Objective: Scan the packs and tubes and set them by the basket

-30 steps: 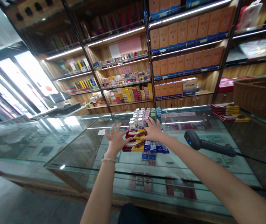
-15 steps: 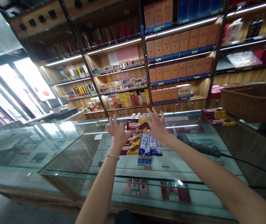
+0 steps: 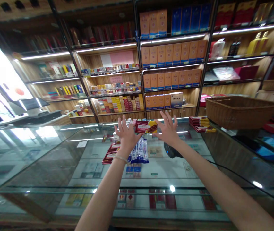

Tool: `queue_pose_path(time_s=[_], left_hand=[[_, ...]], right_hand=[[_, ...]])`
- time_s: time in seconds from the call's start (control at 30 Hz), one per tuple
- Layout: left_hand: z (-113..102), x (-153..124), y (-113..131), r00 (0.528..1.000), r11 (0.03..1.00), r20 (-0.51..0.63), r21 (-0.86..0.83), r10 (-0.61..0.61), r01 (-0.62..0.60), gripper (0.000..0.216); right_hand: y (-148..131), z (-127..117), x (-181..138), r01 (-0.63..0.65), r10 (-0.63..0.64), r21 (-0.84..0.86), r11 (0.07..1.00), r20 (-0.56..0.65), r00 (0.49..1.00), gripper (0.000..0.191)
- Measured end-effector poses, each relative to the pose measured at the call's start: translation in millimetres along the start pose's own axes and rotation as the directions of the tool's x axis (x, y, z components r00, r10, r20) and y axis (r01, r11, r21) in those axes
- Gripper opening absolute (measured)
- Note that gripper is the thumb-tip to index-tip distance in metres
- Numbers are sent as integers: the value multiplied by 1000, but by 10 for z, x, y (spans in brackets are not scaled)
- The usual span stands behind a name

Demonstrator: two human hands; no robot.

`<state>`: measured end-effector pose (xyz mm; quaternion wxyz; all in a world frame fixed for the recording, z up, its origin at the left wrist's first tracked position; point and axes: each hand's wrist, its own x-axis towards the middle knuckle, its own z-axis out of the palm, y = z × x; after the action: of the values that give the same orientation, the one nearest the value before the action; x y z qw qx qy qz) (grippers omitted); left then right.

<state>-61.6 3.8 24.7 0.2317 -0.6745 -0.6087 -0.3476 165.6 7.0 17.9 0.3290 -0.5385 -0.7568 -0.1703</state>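
Between my hands, upright above the glass counter, is a chocolate bar in a red and yellow wrapper [image 3: 146,127]. My left hand [image 3: 126,133] grips its left end, thumb at the lower edge and other fingers spread upward. At the right end, my right hand [image 3: 168,129] pinches it in a similar way. Below my left hand lie more red-wrapped bars [image 3: 110,154], partly covered by my wrist. Beside them is a row of blue and white stick packets [image 3: 140,150]. A dark handheld scanner [image 3: 171,150] rests under my right forearm, which hides its handle.
On the counter's far right side stands a stack of red and yellow bars [image 3: 201,124], next to a brown woven basket [image 3: 240,110]. The scanner's black cable [image 3: 233,171] runs right. Behind the glass counter [image 3: 161,176], shelves hold orange boxes [image 3: 172,80].
My view has swung right. Both hands have carried the chocolate bar rightward over the counter, away from the red-wrapped bars and past the blue and white packets.
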Motion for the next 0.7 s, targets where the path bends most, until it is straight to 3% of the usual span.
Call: queue_pose_path(time_s=[0.43,0.7], left_hand=[[377,79,925,999,993,10,-110,32,-31,53],[571,52,1121,999,988,-24,-149,29,-33,52]], right_hand=[[923,-248,-200,-56,52,-95,994,-43,998,59],[1155,-238,-246,-77,74,-128,989,-23,997,60]])
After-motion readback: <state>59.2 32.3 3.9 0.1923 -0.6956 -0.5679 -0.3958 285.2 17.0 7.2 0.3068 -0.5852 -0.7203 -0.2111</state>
